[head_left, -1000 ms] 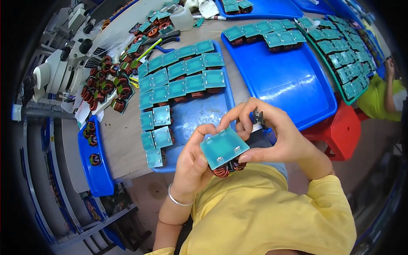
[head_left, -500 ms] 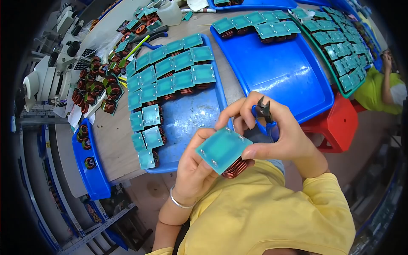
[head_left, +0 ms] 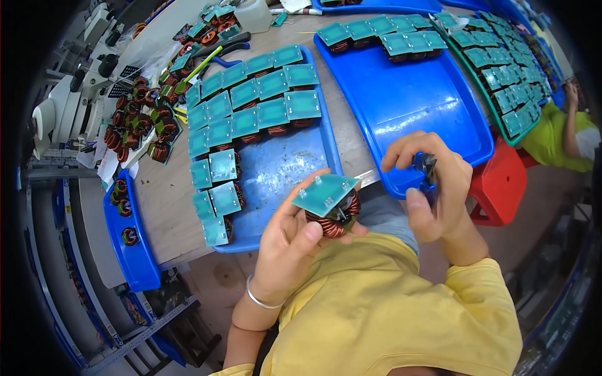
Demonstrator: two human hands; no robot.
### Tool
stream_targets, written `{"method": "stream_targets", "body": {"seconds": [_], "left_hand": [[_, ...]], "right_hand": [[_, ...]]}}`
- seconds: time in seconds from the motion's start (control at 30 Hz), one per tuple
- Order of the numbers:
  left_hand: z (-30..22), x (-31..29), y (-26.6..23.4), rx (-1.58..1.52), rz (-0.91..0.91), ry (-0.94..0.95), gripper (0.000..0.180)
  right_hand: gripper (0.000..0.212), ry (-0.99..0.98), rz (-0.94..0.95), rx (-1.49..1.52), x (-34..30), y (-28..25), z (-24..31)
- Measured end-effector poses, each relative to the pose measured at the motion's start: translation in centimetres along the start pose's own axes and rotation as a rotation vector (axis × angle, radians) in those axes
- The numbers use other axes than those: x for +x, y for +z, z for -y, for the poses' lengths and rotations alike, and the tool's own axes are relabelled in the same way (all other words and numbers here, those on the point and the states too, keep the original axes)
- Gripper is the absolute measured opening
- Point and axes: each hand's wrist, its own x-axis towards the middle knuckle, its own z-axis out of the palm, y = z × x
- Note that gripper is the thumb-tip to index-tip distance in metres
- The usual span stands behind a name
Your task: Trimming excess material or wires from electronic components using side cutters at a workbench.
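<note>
My left hand (head_left: 282, 241) is closed on a toroidal coil (head_left: 335, 219) wound in copper wire, topped by a square green circuit board (head_left: 326, 193) with solder pins at its edges. The board tilts, so the coil's side shows beneath it. To the right, apart from the coil, my right hand (head_left: 442, 188) grips small blue-handled cutters (head_left: 426, 172), their dark jaws pointing up; the handles are partly hidden by the fingers. Just beyond my hands a blue tray (head_left: 282, 163) holds rows of similar coils, boards upward.
A second blue tray (head_left: 426, 106) and a green-rimmed tray (head_left: 464, 66) with more boards stand to the right. Loose coils (head_left: 132, 122) lie piled at left, above a narrow blue bin (head_left: 135, 263). A red stool (head_left: 501, 185) stands at right, near another person's green sleeve (head_left: 555, 135).
My right hand has moved off the board to the right with the cutters. My left hand has tilted the coil, so more of its windings show.
</note>
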Motion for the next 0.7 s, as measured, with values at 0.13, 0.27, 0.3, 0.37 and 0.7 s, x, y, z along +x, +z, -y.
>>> {"method": "stream_targets", "body": {"seconds": [0.13,0.27,0.3,0.37,0.7], "left_hand": [[-0.3,0.6,-0.5,-0.208,0.091,-0.120,0.072],[-0.1,0.2,-0.6,-0.138,0.132,-0.068,0.073],[0.0,0.1,-0.3,-0.004,0.074,-0.013,0.073],[0.1,0.0,0.1,0.128,0.016,0.038,0.073],[-0.1,0.0,0.6,0.589,-0.062,0.213,0.062]], "right_hand": [[0.032,0.078,0.115,-0.043,0.0,-0.4,0.1],[0.046,-0.203,0.246,-0.375,0.0,-0.5,-0.5],[0.046,-0.202,0.247,-0.371,-0.3,-0.5,-0.2],[0.054,-0.023,0.320,-0.275,-0.9,-0.5,0.7],[0.052,-0.187,0.366,-0.500,-1.1,-0.7,2.0]]}}
